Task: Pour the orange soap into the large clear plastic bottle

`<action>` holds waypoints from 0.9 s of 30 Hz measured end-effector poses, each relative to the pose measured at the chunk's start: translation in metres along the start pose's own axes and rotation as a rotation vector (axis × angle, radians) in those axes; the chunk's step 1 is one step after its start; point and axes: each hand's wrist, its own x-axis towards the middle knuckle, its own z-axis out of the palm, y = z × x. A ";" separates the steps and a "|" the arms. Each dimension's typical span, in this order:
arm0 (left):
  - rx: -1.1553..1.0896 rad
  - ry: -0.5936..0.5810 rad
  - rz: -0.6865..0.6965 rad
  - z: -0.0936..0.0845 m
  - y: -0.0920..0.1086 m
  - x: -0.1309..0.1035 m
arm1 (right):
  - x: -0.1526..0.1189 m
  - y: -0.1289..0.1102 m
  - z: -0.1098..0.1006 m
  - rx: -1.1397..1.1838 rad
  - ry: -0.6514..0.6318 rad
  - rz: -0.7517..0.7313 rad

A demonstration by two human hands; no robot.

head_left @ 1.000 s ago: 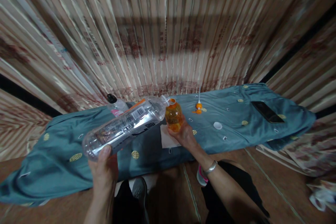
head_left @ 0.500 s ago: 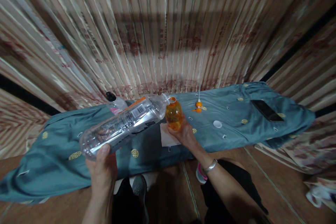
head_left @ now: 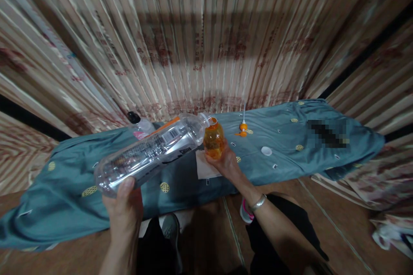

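My left hand [head_left: 124, 204] is closed round the base of a large clear plastic bottle [head_left: 151, 154] with a printed label. It lies tilted, its open mouth up at the right. That mouth meets the rim of a small orange see-through bottle [head_left: 214, 139], which my right hand [head_left: 224, 159] grips from below and the side. Some liquid seems to sit in the orange bottle, though its level is hard to make out. Beyond it on the cloth rests an orange pump top [head_left: 243, 129] with a pale tube pointing away from me.
A teal patterned cloth [head_left: 180, 202] covers the long surface. On it are a clear bottle with a black top [head_left: 140, 124], a white round cap [head_left: 266, 151], a pale square sheet [head_left: 206, 169] and a blurred-out dark object [head_left: 327, 133]. Striped curtains [head_left: 200, 51] hang behind.
The large bottle's base has shifted very slightly left with my left hand. Both bottles stay mouth to mouth. The whole view has moved a little.
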 end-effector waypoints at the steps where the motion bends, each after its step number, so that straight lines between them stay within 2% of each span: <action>1: 0.006 0.006 0.000 0.000 0.000 0.000 | 0.000 0.001 0.000 -0.002 0.008 -0.002; 12: 0.008 0.033 -0.011 -0.006 -0.005 0.001 | 0.000 0.004 0.000 -0.001 0.008 0.008; 21: -0.003 0.017 0.009 -0.005 -0.008 0.001 | -0.001 0.006 0.001 -0.025 0.005 0.007; 27: -0.002 -0.034 0.027 -0.002 -0.003 0.001 | 0.000 0.006 0.002 -0.022 0.009 0.010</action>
